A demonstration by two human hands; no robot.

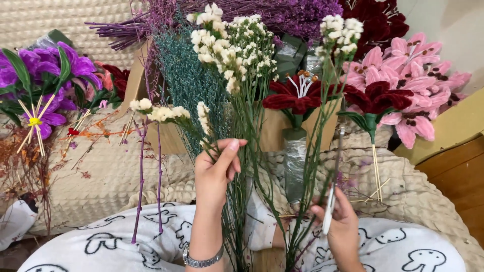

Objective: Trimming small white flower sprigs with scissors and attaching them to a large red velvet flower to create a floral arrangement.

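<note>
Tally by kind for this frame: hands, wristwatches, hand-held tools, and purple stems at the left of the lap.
Hands: 2, left hand on green stems, right hand
Wristwatch: 1
White tool: 1
Purple stems: 2
Total: 6

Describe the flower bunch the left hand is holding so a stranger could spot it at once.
Start at the cardboard box of deep red flowers in the middle. Just left of it, the left hand grips a bunch of thin green stems topped with tiny cream-white blossoms. Unlike the dusty teal sprays beside it, its tops are pale and clustered.
</note>
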